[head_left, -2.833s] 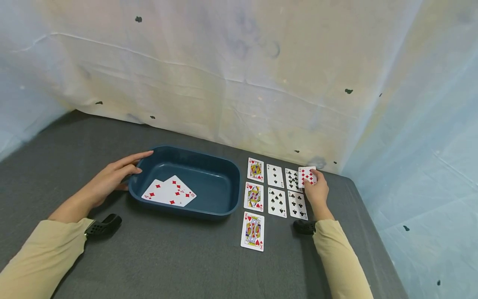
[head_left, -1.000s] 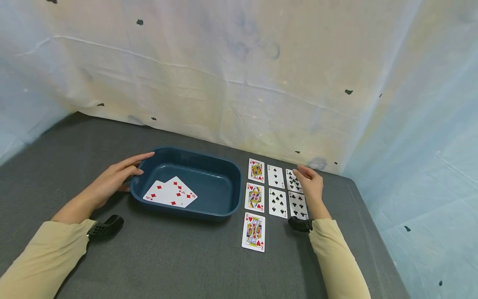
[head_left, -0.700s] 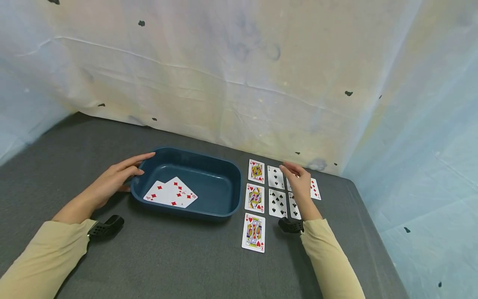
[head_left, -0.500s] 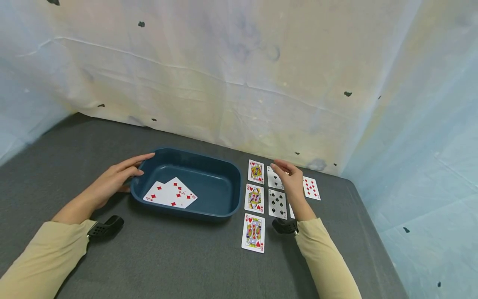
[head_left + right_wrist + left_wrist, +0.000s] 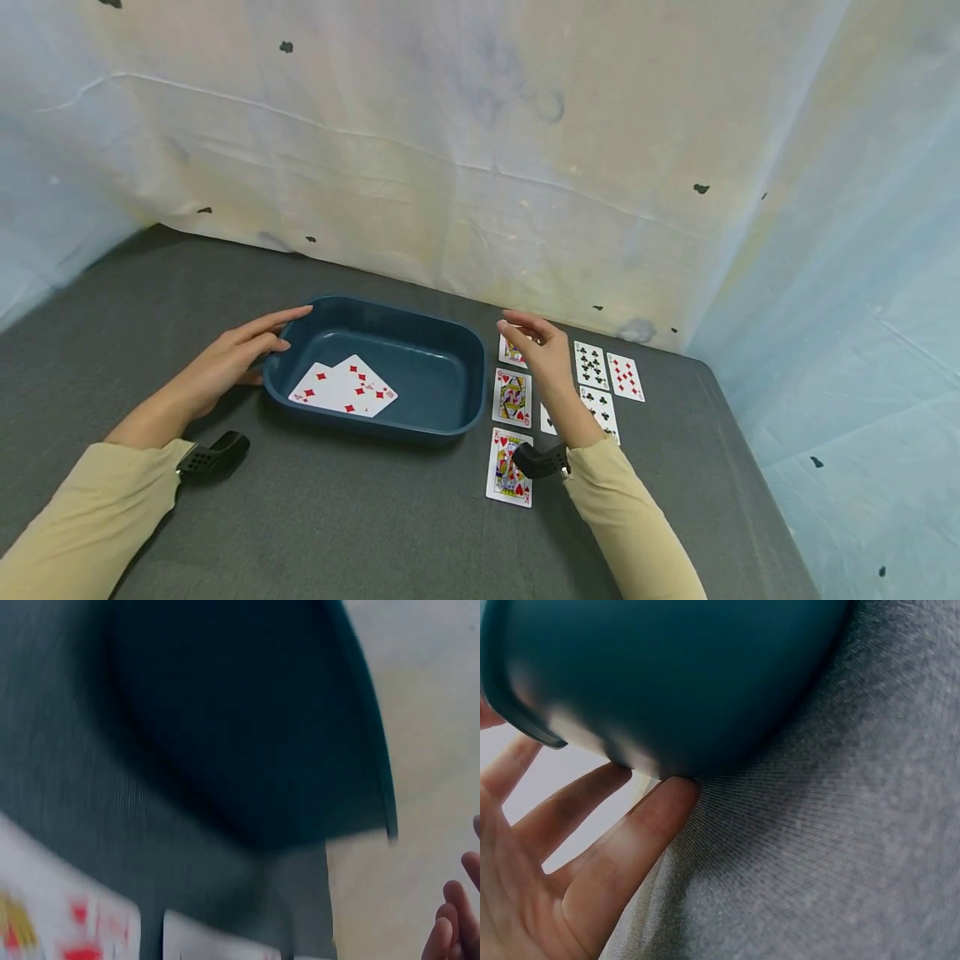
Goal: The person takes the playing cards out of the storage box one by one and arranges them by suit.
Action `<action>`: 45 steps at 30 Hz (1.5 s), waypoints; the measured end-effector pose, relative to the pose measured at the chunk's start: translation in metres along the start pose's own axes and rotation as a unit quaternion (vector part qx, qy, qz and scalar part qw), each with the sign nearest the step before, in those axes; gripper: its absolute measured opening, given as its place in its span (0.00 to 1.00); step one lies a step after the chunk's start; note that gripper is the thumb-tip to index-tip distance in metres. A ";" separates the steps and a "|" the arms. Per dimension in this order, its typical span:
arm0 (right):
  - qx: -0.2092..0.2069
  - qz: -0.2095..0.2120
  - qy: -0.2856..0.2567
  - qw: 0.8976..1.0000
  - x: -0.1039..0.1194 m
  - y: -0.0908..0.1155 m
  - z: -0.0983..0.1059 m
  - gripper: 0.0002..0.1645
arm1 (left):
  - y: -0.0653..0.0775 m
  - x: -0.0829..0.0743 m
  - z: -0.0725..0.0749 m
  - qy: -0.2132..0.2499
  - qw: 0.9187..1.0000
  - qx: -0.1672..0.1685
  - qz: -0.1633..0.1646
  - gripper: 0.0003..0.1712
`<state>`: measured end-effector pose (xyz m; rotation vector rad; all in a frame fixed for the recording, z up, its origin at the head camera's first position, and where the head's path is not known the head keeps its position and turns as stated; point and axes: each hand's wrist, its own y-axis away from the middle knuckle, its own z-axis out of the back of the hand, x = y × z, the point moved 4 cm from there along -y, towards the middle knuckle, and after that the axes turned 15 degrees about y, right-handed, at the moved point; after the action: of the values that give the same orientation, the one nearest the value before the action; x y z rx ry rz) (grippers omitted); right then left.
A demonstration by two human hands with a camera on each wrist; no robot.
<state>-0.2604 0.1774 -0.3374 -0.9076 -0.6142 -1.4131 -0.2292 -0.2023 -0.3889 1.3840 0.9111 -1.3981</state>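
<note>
My left hand (image 5: 225, 367) is at the left end of the dark blue tray (image 5: 450, 432), its fingertips touching the rim and outer wall. In the left wrist view, its fairly straight fingers rest against the tray wall (image 5: 667, 682). Two overlapping diamond playing cards (image 5: 341, 386) lie inside the tray. My right hand (image 5: 543, 354) hovers over the laid-out cards with nothing between thumb and fingers. It partly hides the top heart face card (image 5: 510, 353) and the spade cards. Below lie the queen of hearts (image 5: 512, 398) and king of hearts (image 5: 504, 467).
Beyond the right hand lie two club cards (image 5: 591, 364), one above the other, and a diamond card (image 5: 626, 377). A grey cloth covers the table (image 5: 337, 517). Light sheeting (image 5: 420, 167) hangs behind the table and along its sides.
My right hand held the diamond card at the far right, then let it go; the card now lies beside the clubs. The hand has since moved left over the cards. The left hand stays put.
</note>
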 end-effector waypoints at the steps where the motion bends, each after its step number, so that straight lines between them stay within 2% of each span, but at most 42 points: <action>1: 0.004 0.004 -0.004 1.000 0.004 0.001 -0.004 0.20 | 0.000 0.000 0.000 0.000 1.000 0.000 -0.001 0.32; 17: 0.073 0.040 -0.032 0.996 0.055 0.023 -0.068 0.19 | 0.001 -0.001 -0.001 0.009 1.000 -0.003 -0.004 0.32; 21: 0.097 0.038 -0.033 0.994 0.064 0.028 -0.082 0.21 | -0.001 0.000 -0.002 0.006 1.000 -0.002 -0.002 0.32; 29: 0.118 0.030 -0.042 0.992 0.078 0.034 -0.109 0.22 | -0.003 0.001 -0.002 0.005 1.000 -0.003 0.006 0.33; 33: 0.139 0.024 -0.010 0.990 0.080 0.038 -0.121 0.23 | -0.002 0.000 -0.002 0.005 1.000 -0.003 0.007 0.33; 38: 0.170 -0.006 0.060 0.984 0.074 0.040 -0.132 0.25 | -0.002 0.000 -0.002 0.005 1.000 -0.001 0.008 0.33; 41: 0.195 -0.012 0.094 0.976 0.072 0.041 -0.136 0.27 | -0.001 0.000 -0.001 0.003 1.000 -0.003 0.009 0.33; 45: 0.233 0.017 0.159 0.959 0.072 0.042 -0.143 0.31 | -0.002 0.000 -0.001 -0.001 1.000 -0.004 0.010 0.33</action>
<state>-0.2338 0.0158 -0.3625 -0.3074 -0.6438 -1.2707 -0.2305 -0.2009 -0.3894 1.3815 0.8983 -1.3786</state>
